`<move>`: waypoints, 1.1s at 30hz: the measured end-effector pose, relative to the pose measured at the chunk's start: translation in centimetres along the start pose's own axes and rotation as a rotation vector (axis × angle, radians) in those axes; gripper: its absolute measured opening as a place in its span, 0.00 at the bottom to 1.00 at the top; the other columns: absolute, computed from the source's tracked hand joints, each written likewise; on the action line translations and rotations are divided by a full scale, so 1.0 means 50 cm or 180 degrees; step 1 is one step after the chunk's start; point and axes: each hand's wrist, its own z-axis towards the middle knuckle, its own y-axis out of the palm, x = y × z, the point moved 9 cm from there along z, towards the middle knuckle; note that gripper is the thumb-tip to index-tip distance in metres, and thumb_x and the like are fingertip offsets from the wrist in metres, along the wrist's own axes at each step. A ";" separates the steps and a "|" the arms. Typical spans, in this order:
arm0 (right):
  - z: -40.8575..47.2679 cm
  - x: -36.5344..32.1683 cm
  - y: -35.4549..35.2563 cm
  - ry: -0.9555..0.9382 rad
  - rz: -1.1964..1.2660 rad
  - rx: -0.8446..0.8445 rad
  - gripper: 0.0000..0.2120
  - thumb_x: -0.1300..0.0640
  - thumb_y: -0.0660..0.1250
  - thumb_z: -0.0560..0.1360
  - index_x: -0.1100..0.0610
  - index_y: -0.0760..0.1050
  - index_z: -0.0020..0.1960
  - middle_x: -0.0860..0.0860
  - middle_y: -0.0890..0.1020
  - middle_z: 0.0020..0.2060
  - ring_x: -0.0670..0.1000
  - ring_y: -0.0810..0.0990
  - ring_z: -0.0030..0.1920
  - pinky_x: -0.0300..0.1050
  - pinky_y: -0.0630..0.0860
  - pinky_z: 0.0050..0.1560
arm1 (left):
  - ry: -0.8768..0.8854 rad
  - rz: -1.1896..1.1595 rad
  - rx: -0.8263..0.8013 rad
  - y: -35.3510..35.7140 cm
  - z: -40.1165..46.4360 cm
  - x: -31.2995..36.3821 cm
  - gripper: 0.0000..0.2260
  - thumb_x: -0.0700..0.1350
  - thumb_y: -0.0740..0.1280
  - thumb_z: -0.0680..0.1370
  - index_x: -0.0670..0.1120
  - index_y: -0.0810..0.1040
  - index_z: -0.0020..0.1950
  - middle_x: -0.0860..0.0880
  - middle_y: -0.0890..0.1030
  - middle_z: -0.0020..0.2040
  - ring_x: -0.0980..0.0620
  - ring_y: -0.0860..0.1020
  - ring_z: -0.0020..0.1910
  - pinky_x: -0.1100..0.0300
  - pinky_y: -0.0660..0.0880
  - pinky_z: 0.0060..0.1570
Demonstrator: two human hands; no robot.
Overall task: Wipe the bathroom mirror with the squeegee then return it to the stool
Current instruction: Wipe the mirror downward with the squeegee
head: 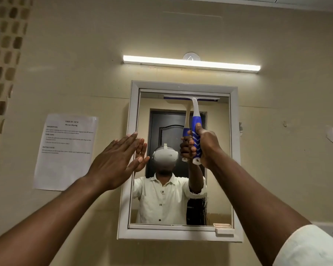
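Note:
The bathroom mirror (217, 169) hangs on the wall in a white frame (183, 85). My right hand (206, 144) grips the blue and white handle of the squeegee (195, 112), held upright. Its blade lies flat against the glass along the mirror's top edge. My left hand (115, 160) is flat with its fingers together, pressed on the left side of the white frame. The glass reflects me, both hands and the squeegee. The stool is out of view.
A lit tube light (190, 63) is mounted above the mirror. A printed paper sheet (65, 150) is stuck to the wall left of the mirror. A small white latch (224, 232) sits at the frame's lower right corner. Brown mosaic tiles (2, 54) run down the far left.

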 end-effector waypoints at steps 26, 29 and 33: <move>-0.247 0.264 -0.087 0.0562 -0.0281 0.0431 0.15 0.48 0.56 0.80 0.58 0.74 0.47 0.51 0.73 0.27 0.48 0.68 0.24 0.39 0.67 0.24 | -0.0080 -0.0480 -0.0508 0.114 -0.166 0.081 0.28 0.58 0.49 0.80 0.51 0.46 0.76 0.54 0.46 0.78 0.57 0.46 0.76 0.55 0.47 0.74; -0.289 0.313 -0.098 0.0734 -0.0238 0.0422 0.16 0.48 0.55 0.80 0.59 0.74 0.50 0.50 0.73 0.26 0.48 0.68 0.22 0.39 0.67 0.24 | -0.0097 -0.0542 -0.0638 0.136 -0.201 0.087 0.28 0.58 0.49 0.80 0.52 0.45 0.76 0.55 0.46 0.78 0.57 0.46 0.76 0.54 0.47 0.74; -0.344 0.370 -0.108 0.0889 -0.0182 0.0389 0.15 0.48 0.55 0.80 0.59 0.73 0.49 0.50 0.73 0.26 0.48 0.68 0.22 0.39 0.66 0.24 | -0.0071 -0.0575 -0.0776 0.162 -0.245 0.098 0.28 0.58 0.49 0.79 0.51 0.45 0.77 0.54 0.46 0.78 0.56 0.47 0.76 0.53 0.49 0.74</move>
